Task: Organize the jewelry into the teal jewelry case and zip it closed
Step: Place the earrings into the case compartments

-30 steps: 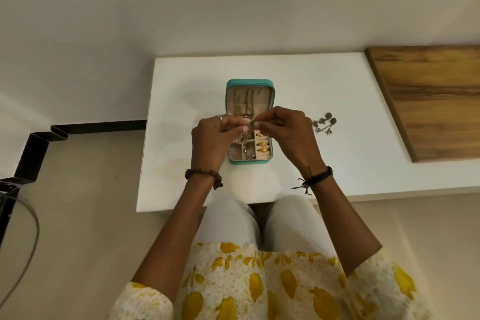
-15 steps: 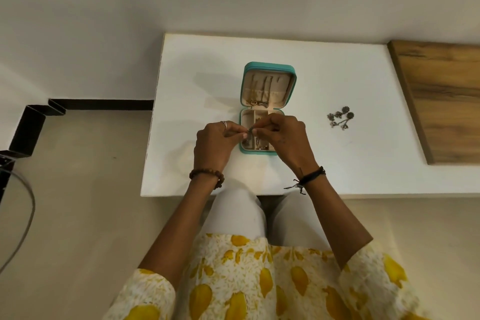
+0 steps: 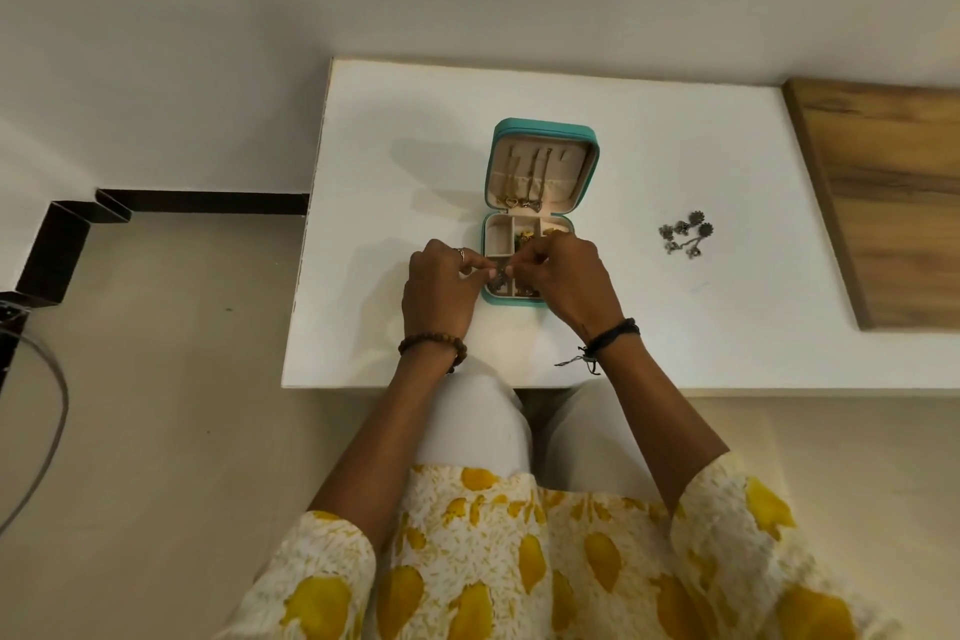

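The teal jewelry case (image 3: pixel 543 127) lies open on the white table (image 3: pixel 675 327), lid raised at the back with thin chains hanging inside it. Its beige tray holds small gold pieces in the compartments. Over the tray's near left part, my left hand (image 3: pixel 441 288) and my right hand (image 3: pixel 563 276) meet fingertip to fingertip. Together they pinch a small dark metal jewelry piece (image 3: pixel 500 276) that dangles between them. A cluster of dark flower-shaped earrings (image 3: pixel 685 233) lies loose on the table to the right of the case.
A wooden board (image 3: pixel 893 203) covers the table's right end. The wall runs right behind the table. My knees sit under the near table edge. A dark metal frame (image 3: pixel 52 250) and a cable (image 3: pixel 47 431) are on the floor at the left.
The view has shifted, so the table sits lower and more to the right. Both hands have come down over the case's tray, still pinching the same small piece.
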A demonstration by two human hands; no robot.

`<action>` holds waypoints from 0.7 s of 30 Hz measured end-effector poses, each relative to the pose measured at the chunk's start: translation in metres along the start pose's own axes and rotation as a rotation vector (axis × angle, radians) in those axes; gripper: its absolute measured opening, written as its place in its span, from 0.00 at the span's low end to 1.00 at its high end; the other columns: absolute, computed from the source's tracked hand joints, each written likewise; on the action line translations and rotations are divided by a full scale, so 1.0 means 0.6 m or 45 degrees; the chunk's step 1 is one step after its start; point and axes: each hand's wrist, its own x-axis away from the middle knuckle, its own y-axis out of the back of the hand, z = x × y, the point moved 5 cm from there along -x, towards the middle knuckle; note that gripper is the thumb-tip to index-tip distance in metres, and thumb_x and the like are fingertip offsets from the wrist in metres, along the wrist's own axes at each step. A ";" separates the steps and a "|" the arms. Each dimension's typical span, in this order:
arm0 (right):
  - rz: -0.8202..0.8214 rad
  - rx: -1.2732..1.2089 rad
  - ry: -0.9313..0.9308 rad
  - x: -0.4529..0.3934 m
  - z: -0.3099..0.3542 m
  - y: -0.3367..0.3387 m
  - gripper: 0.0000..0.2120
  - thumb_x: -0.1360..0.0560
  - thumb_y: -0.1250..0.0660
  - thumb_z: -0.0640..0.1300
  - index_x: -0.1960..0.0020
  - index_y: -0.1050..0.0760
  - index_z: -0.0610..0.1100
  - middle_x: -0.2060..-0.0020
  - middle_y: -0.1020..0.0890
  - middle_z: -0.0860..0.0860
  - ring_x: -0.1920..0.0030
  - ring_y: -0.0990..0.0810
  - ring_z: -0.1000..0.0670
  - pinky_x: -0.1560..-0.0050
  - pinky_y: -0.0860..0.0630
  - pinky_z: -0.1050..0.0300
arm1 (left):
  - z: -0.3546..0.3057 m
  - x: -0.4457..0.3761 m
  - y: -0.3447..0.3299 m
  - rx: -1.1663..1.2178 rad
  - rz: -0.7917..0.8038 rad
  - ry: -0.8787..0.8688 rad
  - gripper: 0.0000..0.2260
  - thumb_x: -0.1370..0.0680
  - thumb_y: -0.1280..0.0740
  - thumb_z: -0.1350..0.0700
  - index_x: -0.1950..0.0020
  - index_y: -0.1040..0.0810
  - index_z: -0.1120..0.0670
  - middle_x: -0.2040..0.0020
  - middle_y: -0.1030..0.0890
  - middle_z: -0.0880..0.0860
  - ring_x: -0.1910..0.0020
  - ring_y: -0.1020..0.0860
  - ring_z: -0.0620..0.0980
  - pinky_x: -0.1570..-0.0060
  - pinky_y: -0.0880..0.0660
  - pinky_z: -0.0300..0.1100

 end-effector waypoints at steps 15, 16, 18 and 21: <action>-0.252 0.367 0.154 0.003 0.015 -0.003 0.06 0.27 0.34 0.43 0.55 0.21 0.42 0.56 0.21 0.45 0.58 0.24 0.45 0.64 0.32 0.57 | 0.000 -0.005 -0.014 0.308 0.069 0.195 0.08 0.27 0.31 0.61 0.53 0.28 0.53 0.58 0.25 0.50 0.56 0.24 0.50 0.53 0.25 0.43; -0.285 0.359 0.148 0.002 0.013 -0.001 0.05 0.28 0.33 0.44 0.56 0.23 0.42 0.57 0.22 0.45 0.60 0.25 0.45 0.65 0.35 0.58 | 0.001 -0.006 -0.014 0.318 0.077 0.208 0.08 0.27 0.31 0.61 0.53 0.28 0.53 0.58 0.24 0.50 0.56 0.24 0.50 0.52 0.25 0.44; -0.306 0.352 0.133 0.000 0.009 -0.002 0.06 0.28 0.32 0.46 0.58 0.24 0.43 0.58 0.23 0.46 0.61 0.26 0.46 0.65 0.36 0.59 | 0.002 -0.006 -0.015 0.322 0.083 0.226 0.08 0.28 0.30 0.60 0.51 0.26 0.55 0.58 0.24 0.50 0.56 0.24 0.50 0.51 0.25 0.44; -0.273 0.348 0.130 0.001 0.006 -0.005 0.06 0.27 0.32 0.46 0.57 0.22 0.43 0.57 0.23 0.46 0.60 0.25 0.47 0.65 0.36 0.58 | 0.002 -0.004 -0.015 0.348 0.055 0.213 0.08 0.28 0.30 0.57 0.51 0.24 0.58 0.57 0.22 0.52 0.56 0.25 0.49 0.52 0.26 0.42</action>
